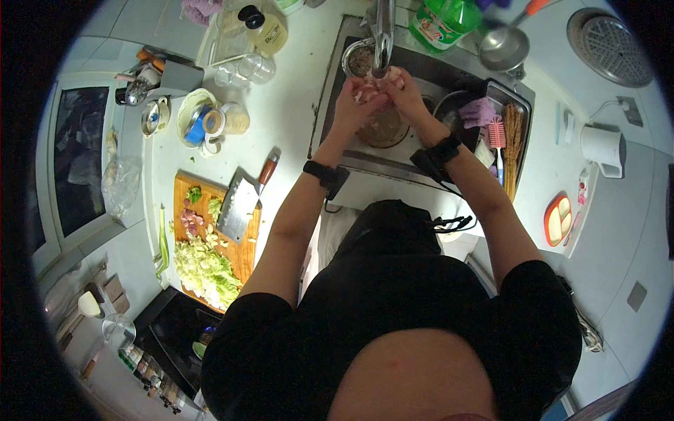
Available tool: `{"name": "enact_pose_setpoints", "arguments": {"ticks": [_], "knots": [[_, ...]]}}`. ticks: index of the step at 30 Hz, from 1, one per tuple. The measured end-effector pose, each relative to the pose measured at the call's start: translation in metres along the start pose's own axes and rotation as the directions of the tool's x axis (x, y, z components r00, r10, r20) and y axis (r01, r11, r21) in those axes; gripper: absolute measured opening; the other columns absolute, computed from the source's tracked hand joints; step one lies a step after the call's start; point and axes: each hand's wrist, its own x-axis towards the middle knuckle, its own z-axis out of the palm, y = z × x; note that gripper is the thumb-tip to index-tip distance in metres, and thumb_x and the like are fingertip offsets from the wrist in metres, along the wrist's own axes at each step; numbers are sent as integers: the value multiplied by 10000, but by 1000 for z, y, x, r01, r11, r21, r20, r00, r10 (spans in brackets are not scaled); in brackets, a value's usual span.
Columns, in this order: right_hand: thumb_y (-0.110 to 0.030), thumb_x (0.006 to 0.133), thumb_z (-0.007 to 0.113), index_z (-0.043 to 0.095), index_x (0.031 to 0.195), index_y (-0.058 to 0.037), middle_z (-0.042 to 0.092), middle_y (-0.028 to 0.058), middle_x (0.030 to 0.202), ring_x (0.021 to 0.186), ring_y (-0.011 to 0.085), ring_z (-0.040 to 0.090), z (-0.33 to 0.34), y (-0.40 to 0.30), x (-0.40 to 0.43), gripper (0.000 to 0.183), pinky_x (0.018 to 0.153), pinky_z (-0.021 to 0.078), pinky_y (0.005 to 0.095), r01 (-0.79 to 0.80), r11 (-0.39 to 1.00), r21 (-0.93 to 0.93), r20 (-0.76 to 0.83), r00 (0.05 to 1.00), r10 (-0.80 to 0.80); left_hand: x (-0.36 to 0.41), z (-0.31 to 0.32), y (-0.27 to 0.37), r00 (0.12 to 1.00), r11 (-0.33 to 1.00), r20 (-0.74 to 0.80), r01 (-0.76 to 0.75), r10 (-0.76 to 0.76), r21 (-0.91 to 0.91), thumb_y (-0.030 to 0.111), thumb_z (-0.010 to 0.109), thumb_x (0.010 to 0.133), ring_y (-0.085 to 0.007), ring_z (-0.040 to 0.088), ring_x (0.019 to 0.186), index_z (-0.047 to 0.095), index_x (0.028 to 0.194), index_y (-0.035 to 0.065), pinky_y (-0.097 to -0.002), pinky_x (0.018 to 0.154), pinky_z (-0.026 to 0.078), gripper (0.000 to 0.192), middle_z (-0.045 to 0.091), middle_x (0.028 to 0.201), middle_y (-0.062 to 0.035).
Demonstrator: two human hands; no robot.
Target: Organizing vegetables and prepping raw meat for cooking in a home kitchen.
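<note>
Both of my hands are over the metal sink [363, 158], just below the faucet [384, 42]. My left hand [358, 102] holds pinkish pieces that look like raw meat [368, 90]. Close against it on the right, my right hand [404, 94] has its fingers around more of them. Under the hands lies a round bowl or basin [383, 129] with murky content. A metal strainer [358, 59] with scraps sits behind my left hand. To the left, a cleaver [239, 205] rests on a wooden cutting board [247, 258] with chopped cabbage [202, 268] and small pink meat pieces [191, 220].
A dark pan [453, 108] and a tray [521, 158] with a pink brush [496, 134] and a whisk of twigs [511, 142] occupy the sink's right side. A green bottle [445, 23] and a ladle [504, 48] are behind it. Jars [234, 120] stand left.
</note>
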Motion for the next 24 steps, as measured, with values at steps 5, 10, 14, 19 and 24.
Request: {"name": "enact_pose_setpoints", "arguments": {"ticks": [5, 10, 14, 19, 24], "knots": [[-309, 857, 475, 507, 993, -7, 556, 71, 843, 744, 139, 520, 4, 0, -1, 333, 649, 423, 262, 102, 975, -196, 1, 995, -104, 1, -7, -8, 994, 992, 52, 103, -100, -68, 174, 543, 835, -114, 504, 814, 436, 946, 44, -242, 701, 436, 202, 489, 865, -36], [-328, 894, 376, 514, 972, -6, 568, 83, 787, 720, 168, 539, 10, -5, -7, 358, 651, 425, 295, 273, 926, -261, -133, 940, -315, 1, -3, -5, 997, 991, 34, 73, -70, -107, 206, 597, 786, -155, 522, 888, 461, 992, 21, -277, 716, 423, 308, 546, 948, -96], [-308, 909, 319, 519, 962, -8, 575, 119, 700, 658, 248, 569, 4, -26, -20, 365, 608, 443, 358, 148, 901, -408, 30, 988, -149, -6, -7, -6, 992, 972, 120, 71, -45, -226, 213, 646, 739, -162, 510, 935, 448, 1094, 11, -274, 756, 433, 455, 544, 999, -99], [-363, 893, 355, 518, 918, -9, 566, 209, 702, 645, 360, 557, -13, -35, -16, 391, 580, 448, 371, 101, 422, -901, 108, 994, -7, -8, -20, 6, 930, 923, 244, 327, -276, -201, 179, 668, 699, -156, 521, 934, 449, 1139, 7, -273, 778, 435, 521, 554, 1000, -88], [-279, 828, 476, 506, 1024, -51, 573, 213, 793, 739, 363, 551, -37, -60, -4, 301, 644, 446, 398, 62, 257, -965, 81, 995, 65, -20, -28, -2, 974, 981, 130, 193, -187, -36, 163, 661, 683, -165, 554, 877, 504, 1089, 18, -271, 747, 449, 459, 576, 966, -91]]}}
